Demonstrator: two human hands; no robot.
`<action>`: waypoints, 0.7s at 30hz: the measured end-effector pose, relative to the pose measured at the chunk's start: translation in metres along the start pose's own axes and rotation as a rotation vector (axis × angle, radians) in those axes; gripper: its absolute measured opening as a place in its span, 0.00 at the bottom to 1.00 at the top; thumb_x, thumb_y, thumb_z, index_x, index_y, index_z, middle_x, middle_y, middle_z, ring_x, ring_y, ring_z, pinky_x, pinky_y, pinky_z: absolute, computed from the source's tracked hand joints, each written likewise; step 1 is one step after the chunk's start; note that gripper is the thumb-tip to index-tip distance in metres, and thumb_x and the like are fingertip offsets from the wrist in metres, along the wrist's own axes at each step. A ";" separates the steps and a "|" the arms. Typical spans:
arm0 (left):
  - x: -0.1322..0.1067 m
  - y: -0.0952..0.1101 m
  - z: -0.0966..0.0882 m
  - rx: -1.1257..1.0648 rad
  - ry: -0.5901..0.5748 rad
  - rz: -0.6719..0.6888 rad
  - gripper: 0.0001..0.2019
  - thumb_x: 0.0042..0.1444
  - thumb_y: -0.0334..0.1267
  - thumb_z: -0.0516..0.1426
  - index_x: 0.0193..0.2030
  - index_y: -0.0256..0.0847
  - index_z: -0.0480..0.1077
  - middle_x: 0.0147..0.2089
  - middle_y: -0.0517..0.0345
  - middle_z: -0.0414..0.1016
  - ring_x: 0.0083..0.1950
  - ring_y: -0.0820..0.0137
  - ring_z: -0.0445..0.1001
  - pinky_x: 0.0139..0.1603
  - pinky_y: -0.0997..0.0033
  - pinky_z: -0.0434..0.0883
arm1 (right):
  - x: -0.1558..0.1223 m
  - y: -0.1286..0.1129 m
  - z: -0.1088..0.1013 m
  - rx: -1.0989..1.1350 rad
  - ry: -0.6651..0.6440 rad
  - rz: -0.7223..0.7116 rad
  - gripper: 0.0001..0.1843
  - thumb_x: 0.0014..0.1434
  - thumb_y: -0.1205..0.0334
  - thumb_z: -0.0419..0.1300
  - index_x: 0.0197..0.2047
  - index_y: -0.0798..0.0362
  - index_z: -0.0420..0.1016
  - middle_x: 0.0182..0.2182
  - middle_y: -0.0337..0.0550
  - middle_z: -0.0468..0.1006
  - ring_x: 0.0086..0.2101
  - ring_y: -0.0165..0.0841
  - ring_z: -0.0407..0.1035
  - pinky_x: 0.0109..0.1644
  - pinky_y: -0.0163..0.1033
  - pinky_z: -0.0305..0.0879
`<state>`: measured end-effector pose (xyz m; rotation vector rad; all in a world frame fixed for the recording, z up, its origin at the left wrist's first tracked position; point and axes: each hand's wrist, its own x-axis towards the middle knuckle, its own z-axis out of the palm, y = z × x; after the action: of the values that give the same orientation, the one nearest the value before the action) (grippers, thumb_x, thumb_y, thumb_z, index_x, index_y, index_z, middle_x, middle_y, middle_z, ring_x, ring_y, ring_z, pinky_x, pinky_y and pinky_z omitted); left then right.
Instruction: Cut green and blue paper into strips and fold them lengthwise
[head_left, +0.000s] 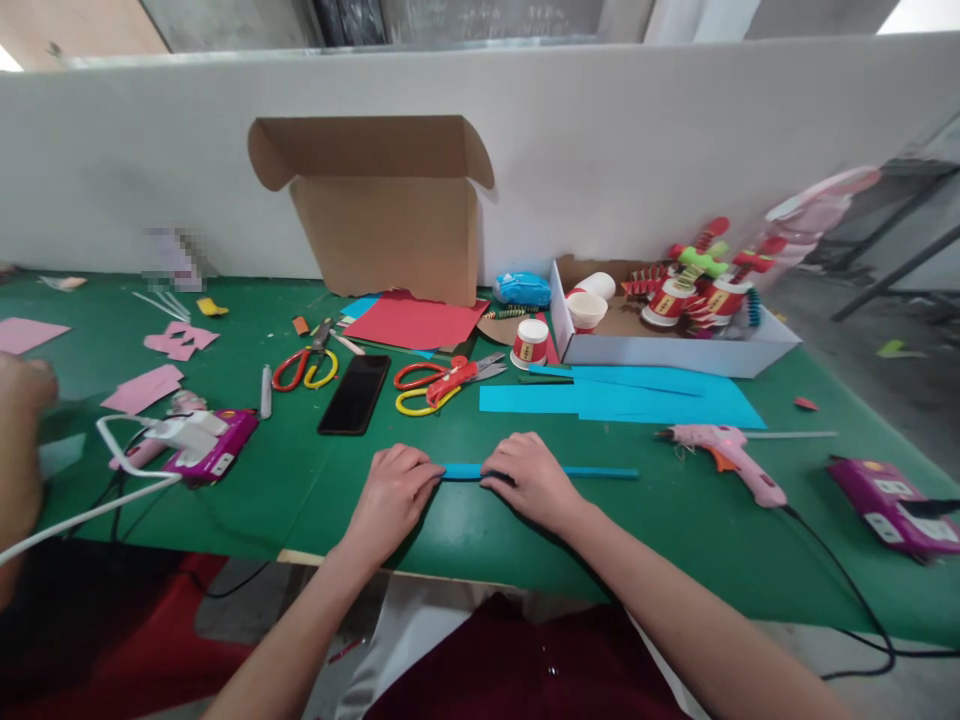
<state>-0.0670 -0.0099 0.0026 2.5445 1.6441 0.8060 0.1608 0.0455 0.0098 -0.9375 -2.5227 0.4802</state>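
A narrow strip of blue paper [600, 473] lies across the green table in front of me. At its left end my left hand [401, 483] is closed, thumb and fingers pinching the paper. Farther along the strip my right hand [525, 475] grips it with curled fingers, and the right end sticks out past the hand. A short stretch of blue shows between the two hands. Just beyond them lie scissors with red and yellow handles [442, 383] and a black phone [355, 395]. Wider blue paper sheets [652, 395] rest behind my right hand.
A pink glue gun [724, 455] and a purple power strip [896, 505] are at the right. Behind stand a white box [667, 352] holding decorated cups, a paper cup [530, 343], red paper [416, 322] and a second pair of scissors [307, 368]. Another person's arm [19, 450] is at far left.
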 end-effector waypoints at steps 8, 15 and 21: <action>0.008 -0.004 -0.007 -0.121 -0.126 -0.197 0.11 0.63 0.38 0.53 0.34 0.44 0.76 0.35 0.56 0.76 0.40 0.66 0.69 0.42 0.63 0.63 | 0.011 -0.004 -0.006 0.075 -0.098 0.192 0.07 0.60 0.59 0.64 0.32 0.53 0.77 0.31 0.40 0.78 0.37 0.32 0.68 0.42 0.38 0.52; 0.016 -0.003 -0.010 -0.127 -0.197 -0.281 0.10 0.62 0.39 0.53 0.31 0.43 0.73 0.35 0.57 0.75 0.40 0.66 0.68 0.44 0.63 0.63 | 0.022 -0.012 -0.016 0.030 -0.205 0.290 0.08 0.61 0.59 0.63 0.31 0.53 0.76 0.31 0.40 0.78 0.36 0.33 0.68 0.40 0.38 0.52; 0.021 -0.002 -0.009 -0.057 -0.243 -0.329 0.09 0.59 0.38 0.56 0.29 0.41 0.70 0.33 0.58 0.74 0.39 0.65 0.67 0.43 0.64 0.61 | 0.026 -0.018 -0.018 -0.022 -0.248 0.348 0.08 0.60 0.59 0.63 0.31 0.53 0.75 0.31 0.40 0.77 0.36 0.33 0.68 0.38 0.38 0.50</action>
<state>-0.0660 0.0066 0.0187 2.1466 1.8527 0.4877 0.1418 0.0538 0.0395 -1.4141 -2.5891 0.7131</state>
